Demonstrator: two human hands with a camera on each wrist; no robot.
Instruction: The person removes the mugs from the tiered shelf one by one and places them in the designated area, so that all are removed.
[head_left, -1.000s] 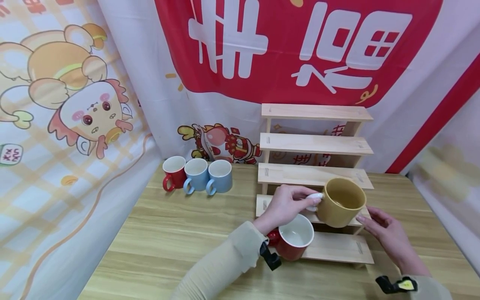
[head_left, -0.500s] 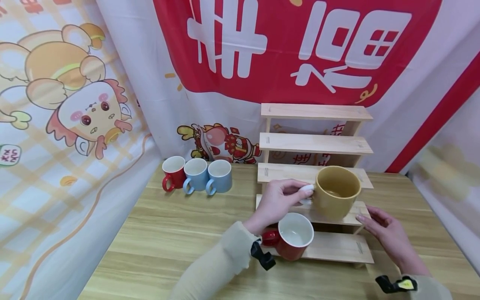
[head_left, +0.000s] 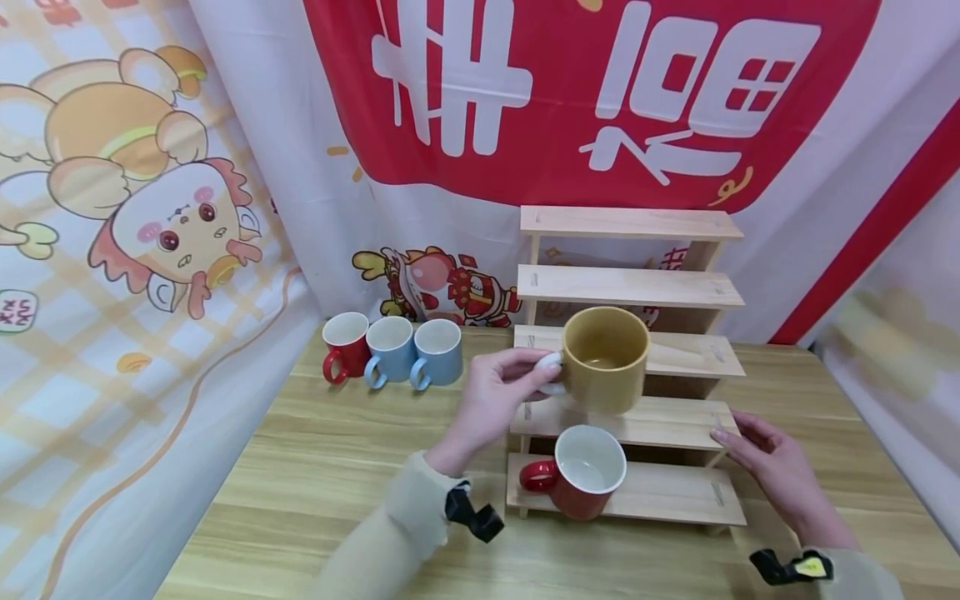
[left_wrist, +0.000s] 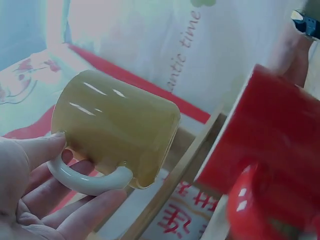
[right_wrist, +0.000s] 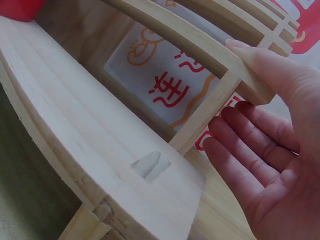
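Observation:
My left hand grips the white handle of a mustard-yellow mug. The mug is upright in the head view, raised in front of the middle steps of a tiered wooden shelf. Below it, a red mug with a white inside stands on the lowest step, its handle pointing left. At the right end of the second step from the bottom, my right hand holds the board's edge. The right wrist view has the thumb on top of the board and the fingers beside the post.
Three mugs stand in a row at the back left of the wooden table: a small red mug and two light blue mugs, one in the middle and one at right. A printed cloth hangs behind the shelf.
My left hand has carried the yellow mug leftward and up from over the second step's right part. The right hand stays at the shelf's end.

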